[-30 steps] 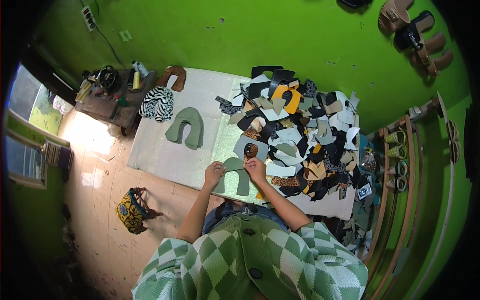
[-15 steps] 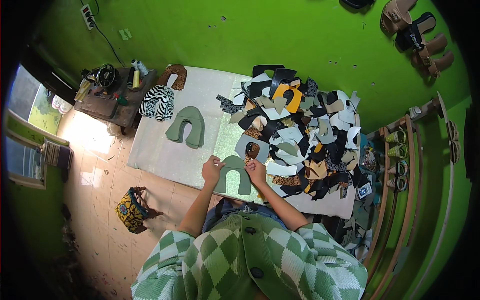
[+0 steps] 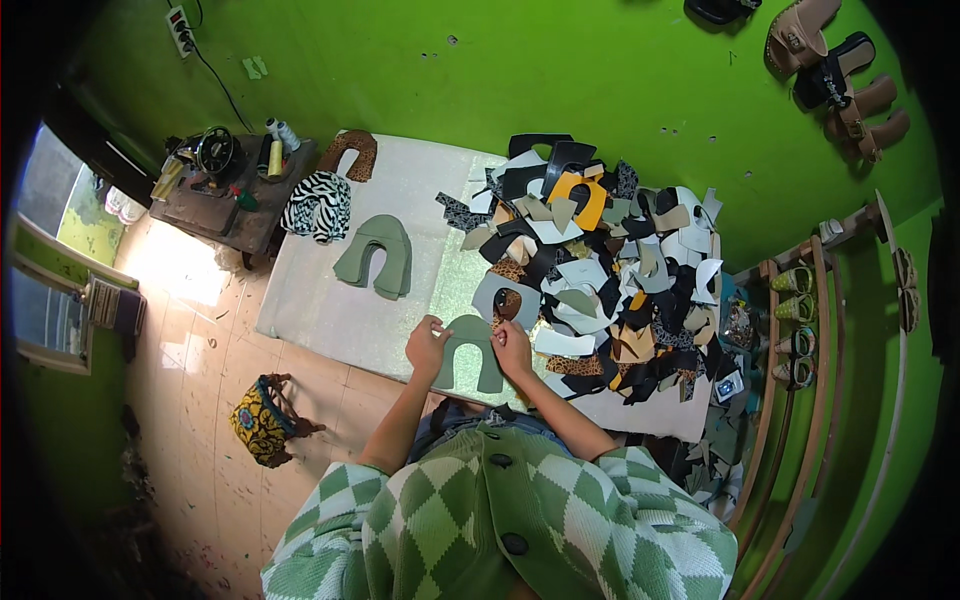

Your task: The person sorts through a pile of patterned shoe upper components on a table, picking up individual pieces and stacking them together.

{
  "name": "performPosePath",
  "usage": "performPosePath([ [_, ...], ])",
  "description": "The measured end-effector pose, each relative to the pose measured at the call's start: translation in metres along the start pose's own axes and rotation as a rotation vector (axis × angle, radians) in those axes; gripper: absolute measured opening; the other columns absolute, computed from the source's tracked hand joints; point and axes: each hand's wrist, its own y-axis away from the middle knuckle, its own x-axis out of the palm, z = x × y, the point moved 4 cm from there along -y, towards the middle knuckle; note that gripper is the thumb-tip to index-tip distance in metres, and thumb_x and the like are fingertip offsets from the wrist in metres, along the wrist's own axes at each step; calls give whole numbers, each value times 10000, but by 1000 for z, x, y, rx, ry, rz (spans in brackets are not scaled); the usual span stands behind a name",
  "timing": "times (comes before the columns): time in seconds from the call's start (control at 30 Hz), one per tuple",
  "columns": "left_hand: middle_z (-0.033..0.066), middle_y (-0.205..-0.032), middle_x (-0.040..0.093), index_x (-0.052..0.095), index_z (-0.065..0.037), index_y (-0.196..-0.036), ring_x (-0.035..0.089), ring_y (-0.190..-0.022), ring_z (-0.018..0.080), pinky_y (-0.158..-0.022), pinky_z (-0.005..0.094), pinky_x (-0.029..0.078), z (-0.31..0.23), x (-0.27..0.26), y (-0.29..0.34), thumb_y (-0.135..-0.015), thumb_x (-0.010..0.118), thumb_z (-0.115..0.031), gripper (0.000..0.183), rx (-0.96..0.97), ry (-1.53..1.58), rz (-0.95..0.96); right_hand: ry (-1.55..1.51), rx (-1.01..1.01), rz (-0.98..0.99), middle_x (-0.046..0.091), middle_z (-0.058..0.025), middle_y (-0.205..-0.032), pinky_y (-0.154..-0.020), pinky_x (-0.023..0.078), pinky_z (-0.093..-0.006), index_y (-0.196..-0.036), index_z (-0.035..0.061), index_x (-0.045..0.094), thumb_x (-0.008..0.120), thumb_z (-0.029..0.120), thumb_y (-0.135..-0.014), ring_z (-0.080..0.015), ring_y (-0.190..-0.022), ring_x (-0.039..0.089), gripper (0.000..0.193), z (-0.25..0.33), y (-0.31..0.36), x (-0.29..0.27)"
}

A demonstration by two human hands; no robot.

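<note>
While hands (image 3: 427, 346) (image 3: 512, 352) hold a green arch (image 3: 468, 329), racks (image 3: 823, 335) bear sandals (image 3: 795, 307).

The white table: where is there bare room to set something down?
On the table, bare room lies between the left green stack and the scrap pile, and left of the left hand. Most of the right is crowded; animal-print pieces occupy the far left corner.

TEXT: nothing showing legibly | CARD (image 3: 729, 385): showing blue on white near the right edge of the tabletop (image 3: 320, 300), any print appearing too small for reading | NUMBERS, SIGNS: none appearing readable
</note>
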Motion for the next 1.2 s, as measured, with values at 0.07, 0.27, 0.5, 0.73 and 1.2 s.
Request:
performPosePath([
  [0.07,60,-1021,671,607,-76,-983,639,-896,239,-706,370,471,-13,-4,5,-747,722,-142,271,128,-58,2,138,-148,-6,590,-146,-1108,-792,485,-361,-966,15,576,643,7,-777,-278,-900,610,201,10,2,-5],
  [0.27,105,-1365,503,523,-46,-1297,460,-1291,263,-937,386,403,-13,4,38,-837,541,-74,462,569,-254,173,301,-552,85,462,-151,-1392,-1074,349,-425,-1314,-8,487,449,37,-866,-308,-1273,461,452,30,33,20],
  [0.5,130,-1534,290,352,-14,-1440,261,-1424,255,-1060,422,300,4,18,57,-907,484,-196,578,615,-520,292,603,-531,108,360,-99,-1501,-1142,243,-450,-1424,30,377,444,87,-889,-240,-1364,386,543,20,43,37],
  [0.73,106,-1544,275,338,-40,-1453,245,-1429,238,-1069,432,282,4,18,56,-916,496,-294,615,588,-560,358,700,-395,55,360,-71,-1512,-1110,275,-452,-1414,55,402,461,99,-892,-216,-1368,385,528,26,47,50],
  [1.2,88,-1540,289,331,-69,-1462,262,-1420,232,-1065,445,280,5,19,59,-922,490,-368,638,613,-614,309,549,-314,172,308,-15,-1548,-1085,256,-496,-1460,167,365,388,39,-906,-154,-1400,338,569,9,48,22],
])
